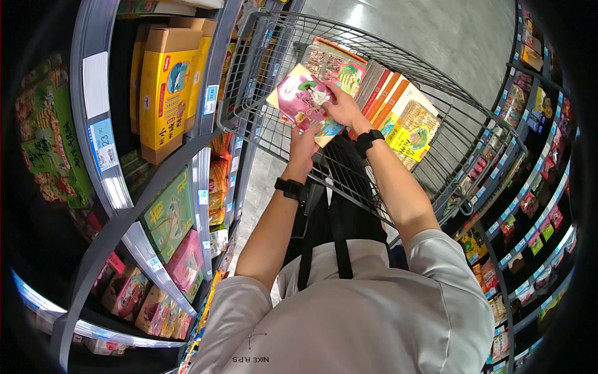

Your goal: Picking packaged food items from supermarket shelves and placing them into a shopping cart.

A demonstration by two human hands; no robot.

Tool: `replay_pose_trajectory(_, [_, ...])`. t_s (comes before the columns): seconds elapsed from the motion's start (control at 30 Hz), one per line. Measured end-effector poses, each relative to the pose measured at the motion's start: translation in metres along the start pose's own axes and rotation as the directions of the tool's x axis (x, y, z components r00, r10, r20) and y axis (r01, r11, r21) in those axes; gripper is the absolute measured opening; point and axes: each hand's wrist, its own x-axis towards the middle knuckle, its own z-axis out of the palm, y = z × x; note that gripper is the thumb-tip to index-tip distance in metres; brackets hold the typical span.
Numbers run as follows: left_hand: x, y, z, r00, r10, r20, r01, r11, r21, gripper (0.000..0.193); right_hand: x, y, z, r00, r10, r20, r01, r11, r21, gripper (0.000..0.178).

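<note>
Both my hands are at a flat pink snack box above the wire shopping cart. My right hand is closed on the box's right side, thumb on top. My left hand grips its near edge. Another box with a blue patterned face shows partly beneath the pink one; whether I hold it too is hidden. In the cart, a clear-wrapped snack pack lies beyond my hands. To the right, several orange, red and white boxes stand on edge beside a clear snack pack with a yellow label.
Shelving on my left holds yellow upright boxes, a green box and a pink box. A dark curved rail runs along it. Shelves of small packets line the right. Grey floor lies beyond the cart.
</note>
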Motion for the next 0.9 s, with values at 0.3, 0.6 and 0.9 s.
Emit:
replay_pose_trajectory(0.3, [-0.038, -0.013, 0.018, 0.999, 0.050, -0.021, -0.053, 0.989, -0.139, 0.059, -0.019, -0.031, -0.015, 0.999, -0.049, 0.009, 0.050, 0.979, -0.196, 0.062])
replay_pose_trajectory(0.6, [-0.017, -0.064, 0.037, 0.994, -0.079, 0.074, 0.099, 0.939, -0.329, 0.038, -0.010, 0.015, -0.032, 0.985, -0.001, 0.175, 0.023, 0.992, -0.124, 0.052])
replay_pose_trajectory(0.9, [0.008, -0.063, 0.011, 0.977, -0.206, 0.064, 0.215, 0.930, -0.297, 0.056, -0.004, 0.034, -0.028, 0.959, 0.281, -0.016, -0.261, 0.908, 0.329, 0.057])
